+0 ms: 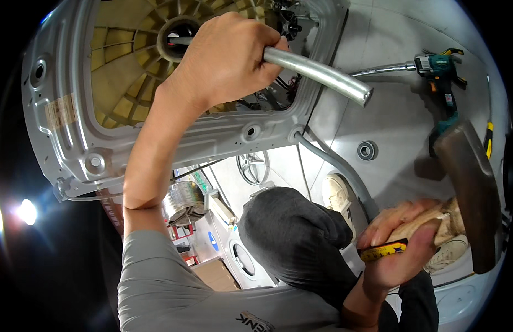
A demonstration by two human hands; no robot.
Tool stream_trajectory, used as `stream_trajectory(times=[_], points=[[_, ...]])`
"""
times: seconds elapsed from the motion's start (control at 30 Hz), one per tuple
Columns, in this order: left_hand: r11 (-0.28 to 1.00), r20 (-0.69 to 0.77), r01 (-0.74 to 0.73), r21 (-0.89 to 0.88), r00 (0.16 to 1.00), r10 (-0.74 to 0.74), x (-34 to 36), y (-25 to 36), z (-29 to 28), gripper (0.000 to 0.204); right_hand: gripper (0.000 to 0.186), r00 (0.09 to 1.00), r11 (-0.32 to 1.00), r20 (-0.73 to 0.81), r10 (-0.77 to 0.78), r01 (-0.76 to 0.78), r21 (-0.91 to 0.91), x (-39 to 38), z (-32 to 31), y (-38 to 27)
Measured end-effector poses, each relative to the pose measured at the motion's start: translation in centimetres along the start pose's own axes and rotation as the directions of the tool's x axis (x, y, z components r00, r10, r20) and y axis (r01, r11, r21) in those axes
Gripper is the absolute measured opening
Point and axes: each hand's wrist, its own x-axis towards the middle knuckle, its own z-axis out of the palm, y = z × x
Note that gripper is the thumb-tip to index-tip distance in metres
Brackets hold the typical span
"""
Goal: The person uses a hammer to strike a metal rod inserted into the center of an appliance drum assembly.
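My left hand (234, 61) is wrapped round a round metal bar (323, 74). Its thicker silvery end sticks out to the right, and the thinner far end (182, 40) points into the round hub hole (178, 39) of a ribbed yellow plastic tub (121, 77). Whether the tip touches anything inside is unclear. The tub sits within a grey sheet-metal appliance cabinet (195, 144). At the lower right my right hand (403, 243) grips a hammer by its pale wooden handle (450, 218), the dark steel head (472, 193) raised apart from the bar.
A teal and black cordless power tool (436, 69) with a long socket shaft lies on the tiled floor at right. Nearer are a ring-shaped bearing (366, 150) and a grey hose (339, 163). A spoked pulley wheel (252, 167) lies beyond my knee; a yellow-black handled tool (489, 135) rests far right.
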Motion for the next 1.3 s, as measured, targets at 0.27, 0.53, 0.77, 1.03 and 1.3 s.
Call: stream_trajectory(times=[0.27, 0.53, 0.77, 1.03, 1.3], points=[[0.999, 0.027, 0.035, -0.032, 0.999, -0.034, -0.3, -0.3, -0.6, 0.018, 0.040, 0.959, 0.958, -0.249, -0.138, 0.193, 0.213, 0.7, 0.0, -2.0], [0.997, 0.083, 0.063, -0.047, 0.995, -0.059, -0.8, -1.5, -0.7, 0.009, 0.019, 0.992, 0.993, 0.105, 0.074, -0.083, 0.082, -1.3, 2.3, -0.1], [0.998, 0.049, -0.028, -0.048, 0.998, 0.030, -0.4, -0.2, -1.7, 0.009, 0.042, 0.993, 0.934, -0.080, -0.083, 0.106, 0.342, -0.5, 1.4, -1.9], [0.999, 0.080, 0.033, -0.004, 0.996, -0.033, -1.3, -1.2, -1.2, 0.011, 0.023, 0.979, 0.997, 0.199, 0.042, -0.028, -0.072, 0.3, 2.8, 0.3], [1.000, 0.025, -0.010, 0.021, 1.000, 0.010, -1.0, -0.3, -0.9, 0.005, 0.030, 0.999, 0.994, 0.039, 0.028, -0.032, 0.103, 0.9, 0.6, -1.0]])
